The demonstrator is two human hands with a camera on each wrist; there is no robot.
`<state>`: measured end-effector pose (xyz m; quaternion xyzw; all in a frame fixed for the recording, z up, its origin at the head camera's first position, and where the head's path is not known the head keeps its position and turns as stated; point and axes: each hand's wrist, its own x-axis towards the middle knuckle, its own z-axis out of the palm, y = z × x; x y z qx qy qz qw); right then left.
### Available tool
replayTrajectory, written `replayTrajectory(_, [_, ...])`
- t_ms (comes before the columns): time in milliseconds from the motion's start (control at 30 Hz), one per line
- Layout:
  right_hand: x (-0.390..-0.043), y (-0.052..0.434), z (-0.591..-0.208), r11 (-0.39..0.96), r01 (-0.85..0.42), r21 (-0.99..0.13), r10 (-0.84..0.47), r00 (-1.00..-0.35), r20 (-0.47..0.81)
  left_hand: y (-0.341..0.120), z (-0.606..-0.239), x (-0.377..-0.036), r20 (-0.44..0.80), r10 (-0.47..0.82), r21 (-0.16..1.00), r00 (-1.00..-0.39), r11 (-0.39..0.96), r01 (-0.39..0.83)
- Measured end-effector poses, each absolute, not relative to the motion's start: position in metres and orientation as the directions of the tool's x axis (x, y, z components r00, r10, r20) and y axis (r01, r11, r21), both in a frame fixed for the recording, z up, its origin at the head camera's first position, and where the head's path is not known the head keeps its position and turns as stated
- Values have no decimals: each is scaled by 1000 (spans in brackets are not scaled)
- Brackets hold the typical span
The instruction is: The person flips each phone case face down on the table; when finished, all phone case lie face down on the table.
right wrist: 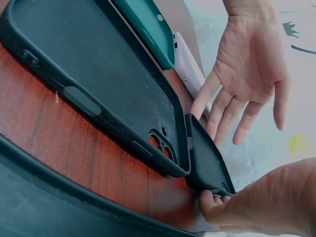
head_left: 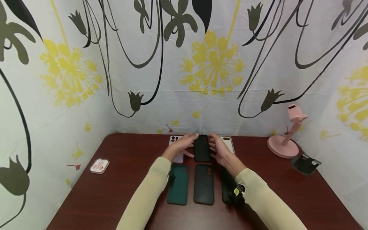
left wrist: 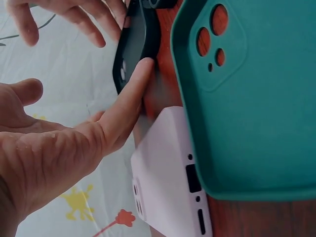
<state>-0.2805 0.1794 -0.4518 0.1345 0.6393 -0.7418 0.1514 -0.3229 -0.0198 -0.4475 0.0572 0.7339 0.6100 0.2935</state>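
A black phone case (head_left: 202, 149) lies in the back row between both hands. My left hand (head_left: 184, 145) reaches over the lilac phone case (head_left: 179, 158), and in the left wrist view its outstretched finger touches the black case's edge. On the other side, my right hand (head_left: 219, 148) has its fingertips right at the black case's edge, its fingers loosely bent in the right wrist view. It partly covers a white phone case (head_left: 228, 140). Nearer me lie a green case (head_left: 178, 185), a dark case (head_left: 203, 184) and another black case (head_left: 228, 188), partly hidden by my right forearm.
A pink phone stand (head_left: 284, 145) is at the back right of the dark red table (head_left: 129, 182), with a dark clear-edged case (head_left: 306, 164) beside it. Toward the left edge sits a small white square box (head_left: 99, 166). Patterned cloth (head_left: 172, 70) hangs behind the table.
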Motion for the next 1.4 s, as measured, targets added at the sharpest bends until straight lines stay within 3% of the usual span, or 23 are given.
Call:
replayTrajectory(267, [-278,177,-455,-164,342,-925,-6,-938,-346,-23,-453,-323,-337,439,939,-833,219,-265])
replayTrajectory(667, [-271,173,-450,-181,264,-948,50,-960,-277,-4,-453,-318,-320,389,927,-864,316,-201])
replayTrajectory(1400, [-270,166,-452,-162,237,-958,-7,-971,-239,-3,-457,-317,-304,403,935,-863,297,-191])
